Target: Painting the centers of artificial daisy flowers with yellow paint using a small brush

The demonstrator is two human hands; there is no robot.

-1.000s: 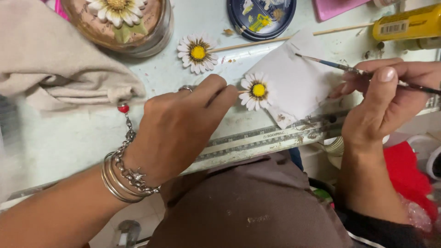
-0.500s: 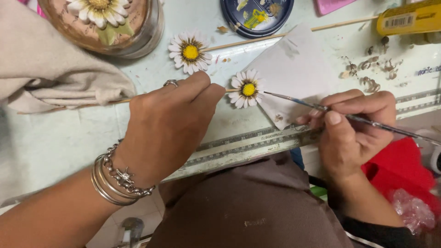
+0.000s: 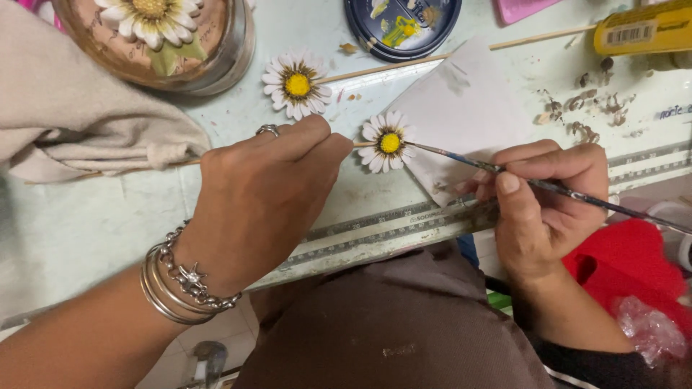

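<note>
the left hand [image 3: 263, 198] pinched the thin wooden stick of a small white daisy with a yellow centre [image 3: 388, 142] on the pale green table [image 3: 86, 230]. from 3 o'clock, the right hand [image 3: 548, 205] gripped a slim paintbrush [image 3: 569, 193], its tip touching the petals.

A pale green tabletop [image 3: 86, 223], paint-smeared at the right, carries a beige cloth [image 3: 79, 122], a round tin [image 3: 173, 43] with a daisy on it, and a dark paint dish [image 3: 404, 25]. A loose daisy [image 3: 296, 84], white paper [image 3: 468, 115], a yellow tube [image 3: 641, 29] and a metal ruler [image 3: 404, 227] also lie there.
</note>
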